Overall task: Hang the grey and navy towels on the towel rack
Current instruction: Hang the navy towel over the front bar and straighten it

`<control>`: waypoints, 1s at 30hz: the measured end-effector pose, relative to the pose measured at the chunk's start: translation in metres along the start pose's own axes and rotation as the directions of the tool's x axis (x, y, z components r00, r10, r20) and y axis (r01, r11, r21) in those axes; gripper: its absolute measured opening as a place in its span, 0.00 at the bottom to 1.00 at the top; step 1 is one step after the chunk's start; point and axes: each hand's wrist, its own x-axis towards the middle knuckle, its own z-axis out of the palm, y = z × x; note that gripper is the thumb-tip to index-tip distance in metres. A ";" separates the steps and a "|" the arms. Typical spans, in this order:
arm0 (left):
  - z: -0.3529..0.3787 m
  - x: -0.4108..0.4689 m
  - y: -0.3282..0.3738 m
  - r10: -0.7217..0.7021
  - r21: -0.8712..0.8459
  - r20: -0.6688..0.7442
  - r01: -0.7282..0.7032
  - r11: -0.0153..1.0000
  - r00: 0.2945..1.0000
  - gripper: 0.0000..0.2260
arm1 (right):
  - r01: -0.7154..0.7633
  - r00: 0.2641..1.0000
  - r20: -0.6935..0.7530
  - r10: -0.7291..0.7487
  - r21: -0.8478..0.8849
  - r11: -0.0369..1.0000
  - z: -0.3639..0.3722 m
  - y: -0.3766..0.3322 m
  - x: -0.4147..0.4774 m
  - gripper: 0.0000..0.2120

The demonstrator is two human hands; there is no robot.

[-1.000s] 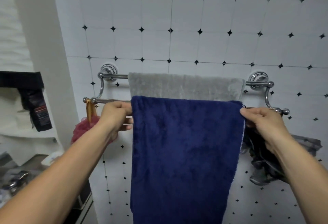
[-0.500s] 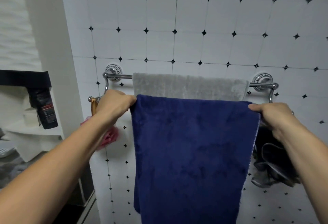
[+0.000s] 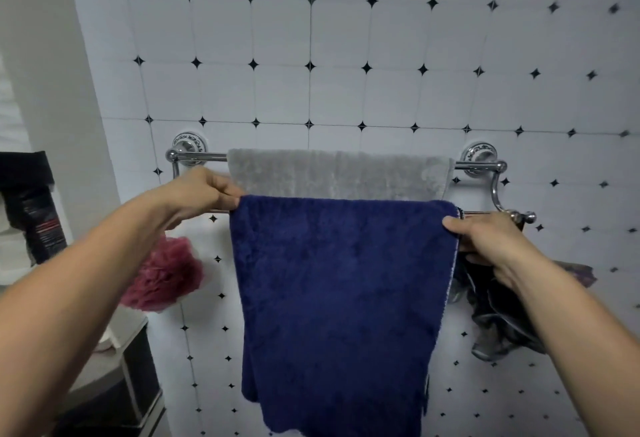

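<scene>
A plush navy blue towel [image 3: 343, 301] hangs over the front bar of a chrome double-bar towel rack [image 3: 498, 190] fixed to a white tiled wall [image 3: 346, 90], while a soft grey towel [image 3: 339, 173] drapes over the rear bar behind it. The left hand [image 3: 201, 194] has its fingers [image 3: 228, 190] pinched on the navy towel's upper left corner; the right hand [image 3: 491, 246] has its fingers clamped on the upper right corner. A pink mesh bath sponge [image 3: 166, 274] hangs at the left, dark crumpled fabric [image 3: 498, 319] at the right
</scene>
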 end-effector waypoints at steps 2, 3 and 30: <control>-0.006 0.003 0.000 -0.032 -0.065 0.000 0.032 0.997 0.999 0.10 | 0.002 1.000 -0.001 -0.002 0.001 1.000 0.002 0.000 -0.001 0.07; -0.005 0.004 0.001 -0.037 -0.078 -0.013 0.036 0.996 0.999 0.09 | 0.001 1.000 0.001 -0.001 -0.006 1.000 0.004 -0.001 -0.001 0.06; -0.004 -0.005 0.003 0.102 0.351 -0.182 -0.033 0.936 0.978 0.08 | 0.077 0.895 -0.223 -0.387 -0.776 0.625 -0.010 -0.018 -0.003 0.11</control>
